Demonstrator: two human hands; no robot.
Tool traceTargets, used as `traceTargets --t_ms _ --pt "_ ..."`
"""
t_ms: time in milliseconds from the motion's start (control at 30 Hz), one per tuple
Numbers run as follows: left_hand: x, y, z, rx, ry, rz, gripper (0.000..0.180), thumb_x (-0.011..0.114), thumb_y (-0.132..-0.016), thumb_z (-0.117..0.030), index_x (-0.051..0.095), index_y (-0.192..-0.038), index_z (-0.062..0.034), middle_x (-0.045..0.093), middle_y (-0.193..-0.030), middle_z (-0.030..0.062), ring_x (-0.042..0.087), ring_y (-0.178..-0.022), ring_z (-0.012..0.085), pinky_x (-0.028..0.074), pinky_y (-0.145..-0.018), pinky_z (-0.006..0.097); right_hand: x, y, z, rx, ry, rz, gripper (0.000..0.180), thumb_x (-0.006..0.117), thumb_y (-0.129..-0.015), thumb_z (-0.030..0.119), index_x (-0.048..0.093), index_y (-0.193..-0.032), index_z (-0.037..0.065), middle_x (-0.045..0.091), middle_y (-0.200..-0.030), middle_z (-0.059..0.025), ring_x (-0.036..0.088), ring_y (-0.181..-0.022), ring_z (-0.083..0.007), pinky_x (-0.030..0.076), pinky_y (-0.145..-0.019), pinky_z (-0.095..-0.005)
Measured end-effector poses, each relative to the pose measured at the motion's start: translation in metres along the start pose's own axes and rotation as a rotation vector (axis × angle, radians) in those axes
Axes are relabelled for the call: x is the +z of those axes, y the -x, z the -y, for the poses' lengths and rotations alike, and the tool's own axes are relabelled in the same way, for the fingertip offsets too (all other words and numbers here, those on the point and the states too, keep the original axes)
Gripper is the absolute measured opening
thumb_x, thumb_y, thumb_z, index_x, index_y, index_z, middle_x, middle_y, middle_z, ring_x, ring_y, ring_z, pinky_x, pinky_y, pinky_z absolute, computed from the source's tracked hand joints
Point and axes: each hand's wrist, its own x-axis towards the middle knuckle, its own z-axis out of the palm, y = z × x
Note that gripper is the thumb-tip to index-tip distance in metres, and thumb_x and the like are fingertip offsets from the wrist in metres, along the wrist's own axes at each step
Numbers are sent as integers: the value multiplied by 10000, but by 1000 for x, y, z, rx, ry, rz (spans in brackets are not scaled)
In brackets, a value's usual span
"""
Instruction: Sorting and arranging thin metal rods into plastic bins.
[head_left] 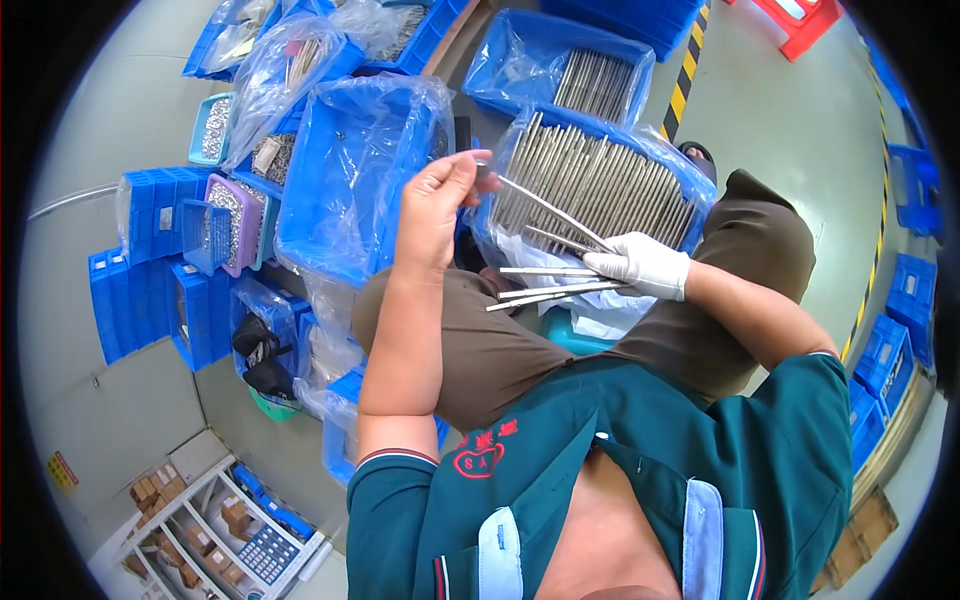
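My bare left hand (440, 205) is raised, its fingertips pinched on the end of one thin metal rod (555, 212). That rod runs down to my right hand (640, 265), which wears a white glove and grips a fan of several metal rods (555, 290) pointing left. Just behind both hands a blue bin lined with clear plastic (480, 225) holds a dense row of the same metal rods (600, 180). My legs in brown trousers (500, 350) lie under the hands.
A large plastic-lined blue bin (350, 170) stands left of my left hand. Another blue bin with rods (590, 75) sits farther back. Small blue and purple trays of metal parts (215, 215) stack at left. Blue crates (900, 340) line the right; a red stool (800, 20) stands beyond.
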Motion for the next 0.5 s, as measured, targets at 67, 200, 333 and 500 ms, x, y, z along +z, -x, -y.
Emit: traceTargets --t_ms 67,200,333,500 --pt "3 -1 4 -29 31 28 278 553 -923 -229 626 -1095 -23 673 -933 86 625 -806 131 423 -681 227 0 2 7 30 -35 12 419 515 -918 434 572 -761 50 457 -575 16 415 -518 -75 344 -486 -244" --pt "8 0 5 -69 145 84 279 551 -921 -199 607 -1127 -19 658 -1006 109 628 -851 161 459 -745 271 -3 5 9 65 -113 45 434 508 -910 472 589 -788 63 464 -577 12 414 -502 -75 328 -470 -238" --pt "13 2 3 -24 242 92 269 559 -909 -130 589 -1141 3 642 -1043 144 635 -928 226 489 -828 332 -3 10 16 134 -261 102 410 526 -905 462 599 -812 70 458 -590 21 397 -496 -64 304 -454 -230" --pt "5 -3 -8 -32 169 198 241 602 -873 -86 572 -1088 20 639 -1019 140 633 -957 245 511 -825 329 -5 5 7 -19 9 14 477 494 -903 498 593 -811 41 495 -596 -23 472 -554 -109 386 -528 -267"
